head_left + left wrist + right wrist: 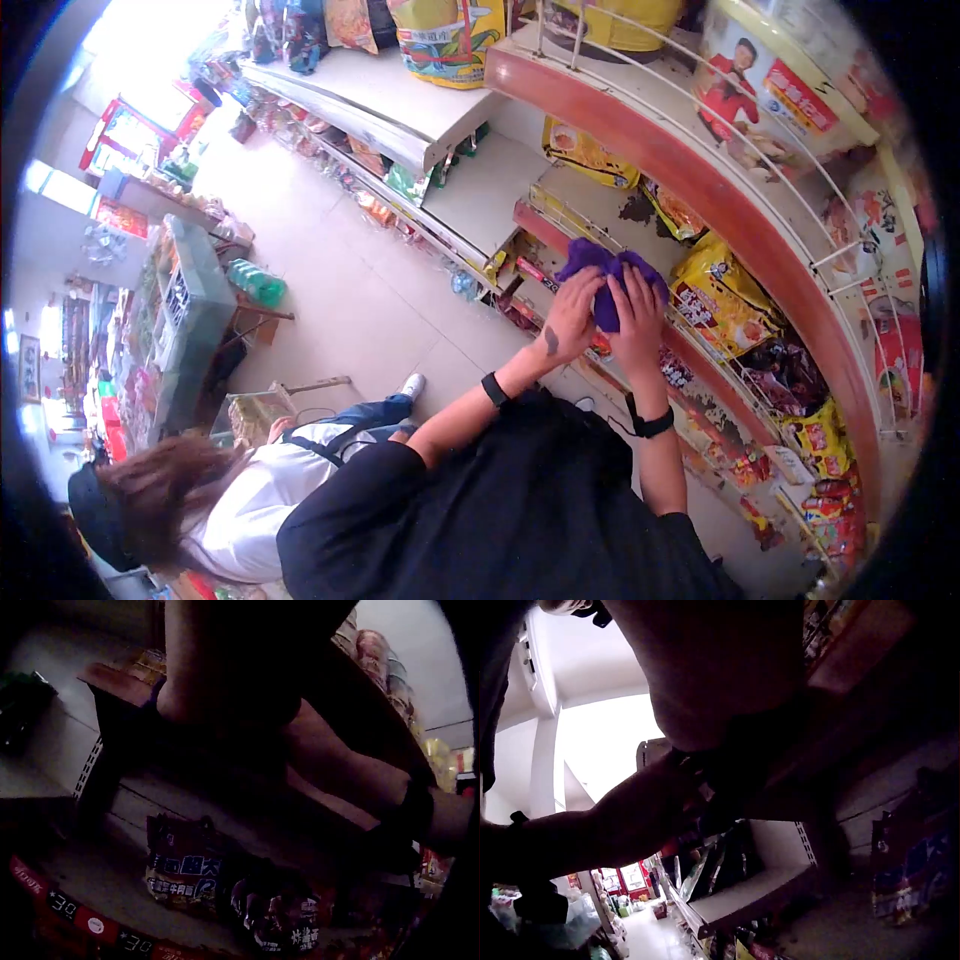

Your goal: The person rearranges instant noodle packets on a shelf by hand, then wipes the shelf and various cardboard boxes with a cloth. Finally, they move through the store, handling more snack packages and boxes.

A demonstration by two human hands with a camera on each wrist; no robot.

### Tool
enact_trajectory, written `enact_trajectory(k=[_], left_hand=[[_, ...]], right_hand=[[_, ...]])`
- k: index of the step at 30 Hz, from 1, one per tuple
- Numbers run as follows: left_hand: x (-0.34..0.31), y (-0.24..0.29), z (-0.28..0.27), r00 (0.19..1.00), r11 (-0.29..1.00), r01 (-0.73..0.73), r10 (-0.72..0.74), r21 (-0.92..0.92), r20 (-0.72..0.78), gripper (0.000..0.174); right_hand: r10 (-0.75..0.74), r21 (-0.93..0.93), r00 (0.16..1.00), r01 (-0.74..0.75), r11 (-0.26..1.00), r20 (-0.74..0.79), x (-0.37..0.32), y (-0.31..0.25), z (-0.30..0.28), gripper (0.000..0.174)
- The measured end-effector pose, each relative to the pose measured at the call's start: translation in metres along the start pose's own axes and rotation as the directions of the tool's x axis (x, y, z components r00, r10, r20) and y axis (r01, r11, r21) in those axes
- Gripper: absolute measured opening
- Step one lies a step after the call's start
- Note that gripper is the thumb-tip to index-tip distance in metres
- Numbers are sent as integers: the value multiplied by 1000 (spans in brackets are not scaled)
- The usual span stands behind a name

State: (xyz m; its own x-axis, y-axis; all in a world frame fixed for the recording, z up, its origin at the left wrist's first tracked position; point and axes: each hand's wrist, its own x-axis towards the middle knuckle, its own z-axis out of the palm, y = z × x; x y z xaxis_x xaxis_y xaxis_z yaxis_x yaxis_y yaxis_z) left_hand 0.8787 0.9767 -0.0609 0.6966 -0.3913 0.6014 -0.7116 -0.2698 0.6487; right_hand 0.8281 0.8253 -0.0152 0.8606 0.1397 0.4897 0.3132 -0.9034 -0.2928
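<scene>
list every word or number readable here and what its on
"30", twice, on the shelf strip
"超大" on the dark noodle packet
"牛肉面" below it
"炸酱面", apparently, on the neighbouring packet
Too small or blurred: the strip's other lettering, yellow bag, tub label

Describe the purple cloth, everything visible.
The purple cloth looks like plain, soft, deep-purple fabric, bunched and creased rather than spread flat. It sits at a red-brown shelf edge, held by the left hand and right hand, whose fingers cover part of it. Shelf contact is unclear.
</scene>
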Motion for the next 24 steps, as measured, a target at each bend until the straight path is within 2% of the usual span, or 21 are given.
enact_trajectory(k=[8, 10, 12, 18, 20, 22, 24], left_hand=[[-13, 43, 36, 999, 1000, 31, -31, -2, 39, 69], [-22, 48, 50, 998, 999, 45, -45, -14, 32, 68], [-27, 49, 63, 1000, 999, 19, -19, -40, -11, 67], [-33, 77, 76, 1000, 1000, -10, 10, 2, 11, 67], [-39, 88, 80, 995, 999, -34, 32, 9, 97, 68], [-36, 94, 83, 992, 999, -46, 45, 9, 120, 70], [-35, 93, 86, 976, 989, -145, 145, -12, 161, 70]], right_hand=[[-43, -16, 998, 42, 999, -43, -46, 28, -29, 60], [-49, 17, 998, 49, 999, -34, -56, 33, -35, 50], [-47, 34, 998, 48, 998, -31, -64, 37, -43, 50], [-61, 14, 997, 62, 998, -38, -98, 54, -57, 55], [-43, 39, 998, 45, 998, -48, -111, 57, -62, 55], [-34, 2, 997, 34, 999, -65, -122, 65, -70, 53], [-1, -6, 999, 1, 1000, -49, -129, 66, -77, 51]])
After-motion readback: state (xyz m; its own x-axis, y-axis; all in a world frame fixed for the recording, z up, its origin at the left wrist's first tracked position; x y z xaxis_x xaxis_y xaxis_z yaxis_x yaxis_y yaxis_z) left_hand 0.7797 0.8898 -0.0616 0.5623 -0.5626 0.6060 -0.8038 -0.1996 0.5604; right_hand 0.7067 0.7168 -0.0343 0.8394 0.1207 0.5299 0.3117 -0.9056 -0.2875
